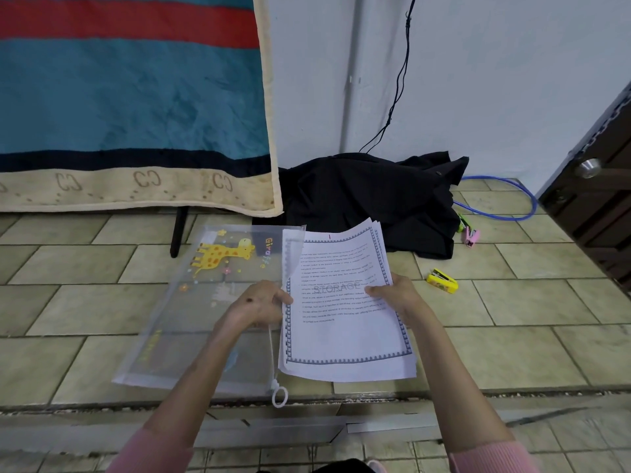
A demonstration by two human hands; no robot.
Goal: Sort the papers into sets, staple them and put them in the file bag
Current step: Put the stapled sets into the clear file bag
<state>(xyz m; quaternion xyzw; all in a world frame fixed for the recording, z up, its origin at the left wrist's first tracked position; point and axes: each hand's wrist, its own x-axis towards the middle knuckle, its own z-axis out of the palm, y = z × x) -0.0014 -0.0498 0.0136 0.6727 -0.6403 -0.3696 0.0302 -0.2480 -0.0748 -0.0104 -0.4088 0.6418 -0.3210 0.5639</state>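
Note:
A stack of printed papers with a blue patterned border and the watermark "STORAGE" is held above the tiled floor. My right hand grips its right edge. My left hand pinches the open edge of a translucent file bag printed with a yellow giraffe, right where the stack's left edge meets the bag's mouth. The top left corner of the papers sits just inside the bag's flap. A white zipper cord with a ring pull hangs from the bag. A yellow stapler lies on the floor to the right.
A black garment is heaped against the white wall behind the papers. A pink stapler and a blue cable lie beside it. A striped blanket hangs at the left over a black leg. A dark door stands at the right.

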